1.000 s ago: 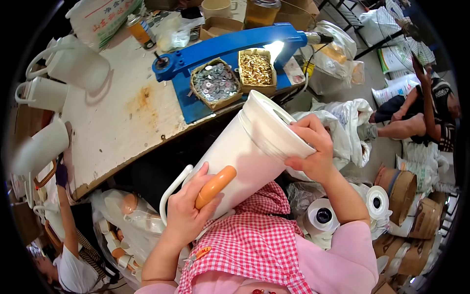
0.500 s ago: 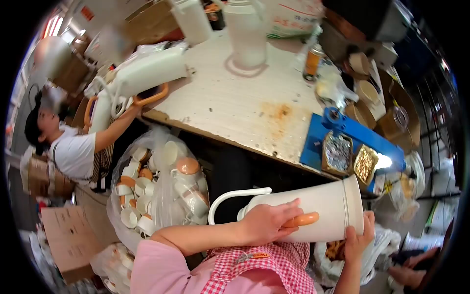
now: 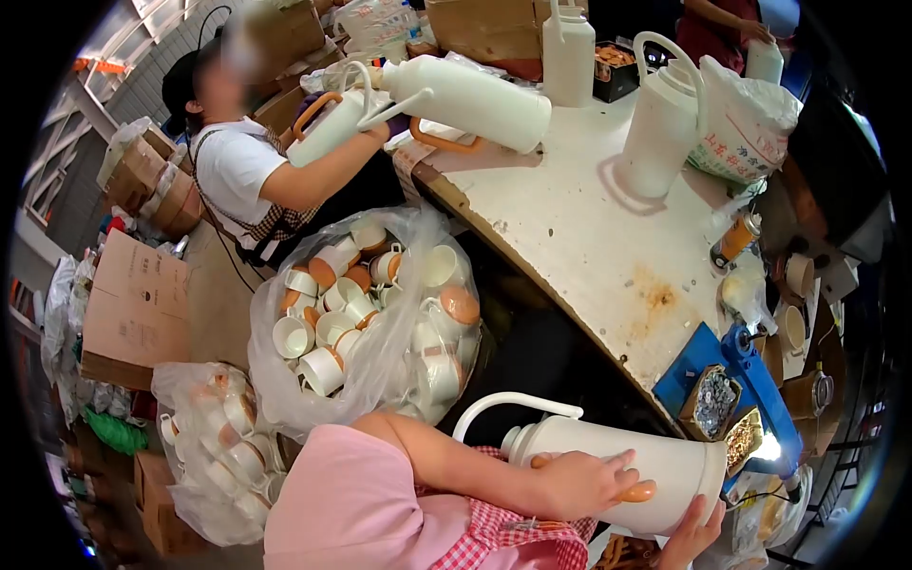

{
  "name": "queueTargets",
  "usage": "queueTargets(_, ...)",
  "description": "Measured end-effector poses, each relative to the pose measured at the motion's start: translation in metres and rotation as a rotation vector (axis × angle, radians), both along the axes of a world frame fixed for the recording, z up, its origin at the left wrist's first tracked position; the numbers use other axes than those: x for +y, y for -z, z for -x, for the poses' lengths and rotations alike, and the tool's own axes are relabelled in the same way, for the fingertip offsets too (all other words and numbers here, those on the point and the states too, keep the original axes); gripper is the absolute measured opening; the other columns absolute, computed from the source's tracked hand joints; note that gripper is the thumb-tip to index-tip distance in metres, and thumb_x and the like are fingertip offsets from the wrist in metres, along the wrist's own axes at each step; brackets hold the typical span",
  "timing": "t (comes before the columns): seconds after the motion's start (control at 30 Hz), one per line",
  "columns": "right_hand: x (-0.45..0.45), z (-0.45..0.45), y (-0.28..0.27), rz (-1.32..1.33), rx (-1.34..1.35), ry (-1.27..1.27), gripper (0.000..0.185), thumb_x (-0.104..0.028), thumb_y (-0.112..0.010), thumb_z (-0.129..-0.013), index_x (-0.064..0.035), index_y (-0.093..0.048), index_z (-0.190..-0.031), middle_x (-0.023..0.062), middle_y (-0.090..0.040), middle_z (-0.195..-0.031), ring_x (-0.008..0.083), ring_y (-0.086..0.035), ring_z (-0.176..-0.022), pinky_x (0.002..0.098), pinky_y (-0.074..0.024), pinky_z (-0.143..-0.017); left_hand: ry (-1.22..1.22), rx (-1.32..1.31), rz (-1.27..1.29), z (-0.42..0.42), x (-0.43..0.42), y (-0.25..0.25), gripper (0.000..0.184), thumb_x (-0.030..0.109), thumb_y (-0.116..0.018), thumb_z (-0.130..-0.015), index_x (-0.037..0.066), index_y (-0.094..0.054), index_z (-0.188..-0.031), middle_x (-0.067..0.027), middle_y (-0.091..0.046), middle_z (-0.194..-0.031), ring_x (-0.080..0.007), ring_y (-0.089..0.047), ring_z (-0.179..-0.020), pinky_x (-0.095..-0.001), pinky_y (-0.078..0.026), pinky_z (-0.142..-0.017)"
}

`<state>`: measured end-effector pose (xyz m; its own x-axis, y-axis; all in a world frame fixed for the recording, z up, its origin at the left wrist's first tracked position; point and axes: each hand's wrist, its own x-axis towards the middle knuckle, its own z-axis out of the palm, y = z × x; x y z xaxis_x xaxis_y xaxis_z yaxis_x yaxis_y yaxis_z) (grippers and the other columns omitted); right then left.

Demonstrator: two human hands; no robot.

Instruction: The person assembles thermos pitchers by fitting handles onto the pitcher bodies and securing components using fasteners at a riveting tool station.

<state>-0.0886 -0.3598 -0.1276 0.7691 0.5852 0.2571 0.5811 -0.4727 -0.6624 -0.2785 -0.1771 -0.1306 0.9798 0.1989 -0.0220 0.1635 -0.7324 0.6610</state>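
The left hand (image 3: 589,484) was clenched around the orange curved side handle (image 3: 636,492) of a large white cylindrical jug (image 3: 617,456). The right hand (image 3: 692,537) grasped the jug's wide end near the rim. The jug lay on its side in the hands, above a red-and-white checked apron (image 3: 503,537) and just off the edge of the pale, stained tabletop (image 3: 570,223), its white looped carrying handle (image 3: 513,399) towards the narrow end. Near the wide end, a blue metal press (image 3: 755,380) stood beside a small box of grey metal discs (image 3: 712,404) and a small box of gold-coloured metal pieces (image 3: 744,439). A clear plastic bag of white and orange cups (image 3: 351,318) sat below the tabletop, and a co-worker in a white T-shirt (image 3: 237,176) reached towards other white jugs (image 3: 475,100)
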Motion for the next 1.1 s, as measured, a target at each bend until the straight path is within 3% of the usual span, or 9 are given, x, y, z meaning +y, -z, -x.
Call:
queueTargets(0.17,-0.011,-0.014,0.007,-0.092,0.114,0.008,0.028,-0.024,-0.064,-0.099,0.0033,-0.065,-0.106,0.0101,-0.065,-0.085,0.0209,-0.058,-0.071,0.0338,-0.0499,-0.063,0.017,-0.040,-0.055,0.006,0.006,0.004,0.039,0.032,-0.062,-0.094,0.003,-0.053,-0.118,-0.0260,-0.052,-0.143,-0.0356,-0.070,-0.065,-0.0430,-0.059,-0.058)
queueTargets(0.23,-0.025,-0.045,-0.007,-0.052,0.765,-0.014,0.047,-0.038,-0.042,-0.104,0.0021,-0.065,-0.108,0.0075,-0.058,-0.102,0.0234,-0.057,-0.098,0.0388,-0.0473,-0.086,0.060,-0.180,-0.008,0.013,0.016,0.014,0.041,0.031,-0.065,-0.092,0.004,-0.053,-0.120,-0.0239,-0.053,-0.143,-0.0347,-0.070,-0.066,-0.0421,-0.059,-0.058)
queueTargets(0.3,-0.099,-0.136,0.034,-0.338,0.615,-0.370,0.045,-0.037,-0.037,-0.108,-0.0027,-0.057,-0.131,0.0123,-0.063,-0.124,0.0189,-0.059,-0.115,0.0363,-0.0499,-0.097,0.071,-0.197,0.017,0.027,0.015,0.013,0.043,0.030,-0.066,-0.091,0.004,-0.053,-0.123,-0.0225,-0.053,-0.143,-0.0339,-0.070,-0.067,-0.0415,-0.059,-0.058)
queueTargets(0.33,-0.089,-0.136,0.029,-0.231,0.295,0.036,0.046,-0.039,-0.036,-0.109,-0.0038,-0.053,-0.132,0.0115,-0.062,-0.125,0.0195,-0.061,-0.111,0.0373,-0.0516,-0.095,0.103,-0.218,0.006,0.032,0.022,0.012,0.045,0.029,-0.067,-0.091,0.004,-0.053,-0.126,-0.0211,-0.054,-0.143,-0.0332,-0.070,-0.068,-0.0408,-0.059,-0.059)
queueTargets(0.5,-0.046,-0.117,0.137,-0.153,1.079,0.037,0.065,-0.058,-0.037,-0.106,-0.0024,-0.070,-0.108,0.0051,-0.068,-0.109,0.0168,-0.058,-0.101,0.0315,-0.0456,-0.093,0.115,-0.163,0.025,0.039,0.011,0.006,0.048,0.025,-0.073,-0.086,0.004,-0.057,-0.126,-0.0152,-0.056,-0.143,-0.0314,-0.072,-0.078,-0.0389,-0.059,-0.063)
queueTargets(0.67,0.009,-0.077,-0.033,-0.224,0.397,-0.152,0.063,-0.050,-0.032,-0.106,-0.0025,-0.072,-0.114,0.0129,-0.073,-0.112,0.0221,-0.065,-0.109,0.0357,-0.0445,-0.102,0.195,-0.203,0.042,0.041,0.009,0.003,0.049,0.025,-0.073,-0.085,0.005,-0.056,-0.127,-0.0175,-0.056,-0.142,-0.0321,-0.072,-0.081,-0.0393,-0.059,-0.065)
queueTargets(0.73,0.022,-0.053,-0.011,-0.108,0.684,-0.729,0.080,-0.066,-0.026,-0.103,0.0010,-0.062,-0.129,0.0180,-0.067,-0.126,0.0257,-0.059,-0.123,0.0378,-0.0423,-0.106,0.203,-0.223,0.051,0.036,0.008,0.006,0.049,0.026,-0.071,-0.087,0.005,-0.055,-0.128,-0.0199,-0.057,-0.140,-0.0329,-0.072,-0.082,-0.0402,-0.059,-0.065)
queueTargets(0.93,0.010,-0.066,-0.017,-0.486,0.485,-0.232,0.070,-0.059,-0.031,-0.105,-0.0027,-0.054,-0.139,0.0148,-0.069,-0.118,0.0220,-0.066,-0.105,0.0350,-0.0492,-0.094,-0.015,-0.158,0.343,0.059,0.075,0.001,0.045,0.010,-0.070,-0.082,0.011,-0.064,-0.126,-0.0102,-0.069,-0.122,-0.0279,-0.071,-0.102,-0.0352,-0.056,-0.088)
queueTargets(1.1,-0.027,-0.061,0.014,-0.614,0.605,-0.018,0.048,-0.045,-0.045,-0.106,-0.0012,-0.065,-0.111,0.0070,-0.067,-0.090,0.0122,-0.062,-0.077,0.0261,-0.0510,-0.071,-0.137,-0.214,-0.625,0.093,0.183,-0.139,0.032,0.013,-0.067,-0.081,0.016,-0.067,-0.113,-0.0073,-0.067,-0.087,-0.0268,-0.069,-0.077,-0.0386,-0.055,-0.068)
